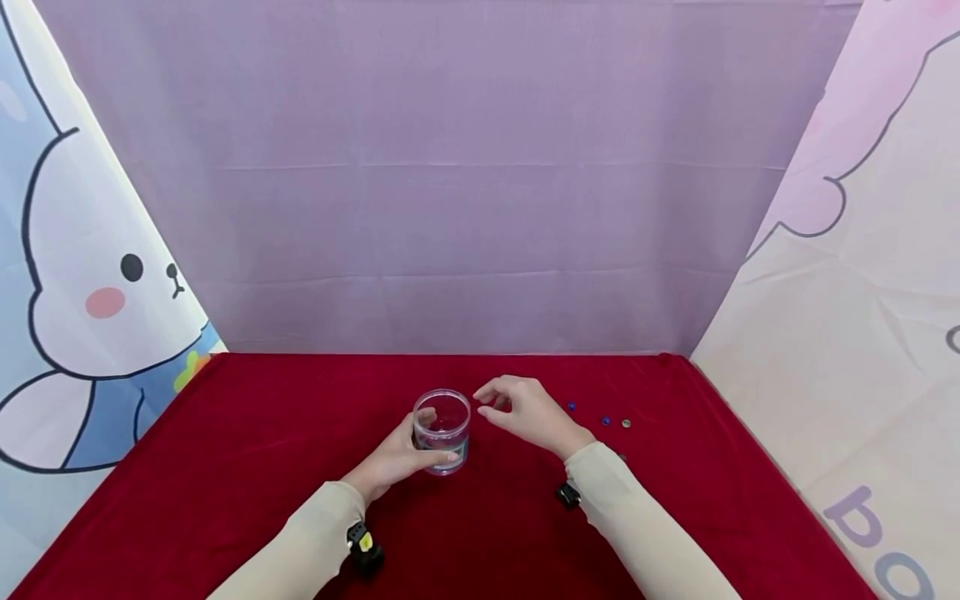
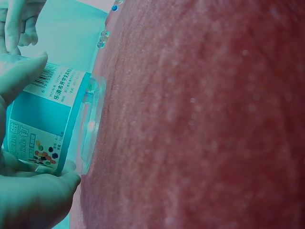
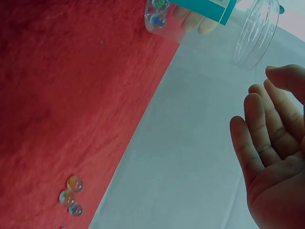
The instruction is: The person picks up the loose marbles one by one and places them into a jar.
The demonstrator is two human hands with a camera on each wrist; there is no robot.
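My left hand [image 1: 395, 460] grips a clear plastic jar [image 1: 448, 442] from the left, its thumb across the front. The jar is lidless, with a teal-and-white printed label [image 2: 43, 114] around it. Through its base in the right wrist view show a green marble [image 3: 161, 5] and a blue marble [image 3: 157, 20]. Just right of the jar's rim, apart from it, is my right hand [image 1: 534, 413]. Its fingers [image 3: 255, 114] are loosely bent, and nothing shows between them and the thumb.
Several loose glass marbles lie right of my right hand, among them a blue marble [image 1: 606, 420] and a greenish marble [image 1: 626, 423]. A red cloth [image 1: 300, 433] covers the table. Lilac fabric [image 1: 465, 183] hangs behind, with printed sheets [image 1: 862, 333] at both sides.
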